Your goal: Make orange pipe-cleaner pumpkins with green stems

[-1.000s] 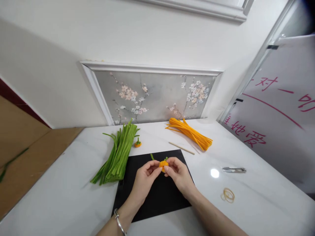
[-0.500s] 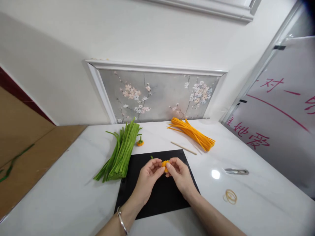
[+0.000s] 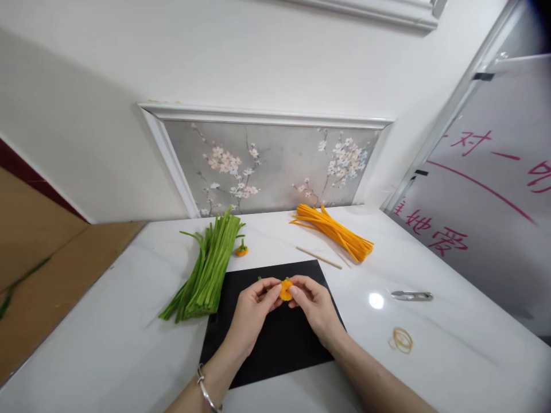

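A small orange piece, round with scalloped edges and a dark spot at its centre, is pinched between both hands above the black mat. My left hand grips its left side, and my right hand its right side. A bit of green shows just above the piece. Beside my left fingertips another green tip pokes up; its lower part is hidden. Behind the mat, a small orange and green piece rests on the white table.
Green fuzzy stems lie left of the mat, orange stems behind it. A thin wooden stick lies near the mat's back edge. Snips and rubber bands are on the right. A cardboard box stands at far left.
The orange piece has been turned between my fingers, so its flat face with the dark centre now shows. The whole view has shifted slightly.
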`<control>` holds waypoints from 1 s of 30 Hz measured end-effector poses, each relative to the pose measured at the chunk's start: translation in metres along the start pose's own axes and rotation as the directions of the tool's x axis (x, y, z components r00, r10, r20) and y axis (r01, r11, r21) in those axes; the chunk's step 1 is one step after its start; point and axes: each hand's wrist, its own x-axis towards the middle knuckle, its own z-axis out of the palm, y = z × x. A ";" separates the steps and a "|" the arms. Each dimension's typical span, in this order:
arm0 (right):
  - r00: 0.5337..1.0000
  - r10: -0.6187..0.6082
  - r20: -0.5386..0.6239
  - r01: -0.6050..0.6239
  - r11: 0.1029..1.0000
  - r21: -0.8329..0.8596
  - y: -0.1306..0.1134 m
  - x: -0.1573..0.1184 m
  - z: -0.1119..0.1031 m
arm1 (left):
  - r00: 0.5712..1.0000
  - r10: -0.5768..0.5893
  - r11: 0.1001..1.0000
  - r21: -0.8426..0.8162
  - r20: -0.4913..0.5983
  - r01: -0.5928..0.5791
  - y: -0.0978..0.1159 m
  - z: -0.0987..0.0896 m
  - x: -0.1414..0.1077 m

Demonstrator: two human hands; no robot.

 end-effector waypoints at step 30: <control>0.998 0.052 0.046 -0.058 0.988 0.143 -0.013 -0.007 0.000 | 0.957 0.220 0.954 0.164 0.191 -0.252 -0.007 -0.005 0.002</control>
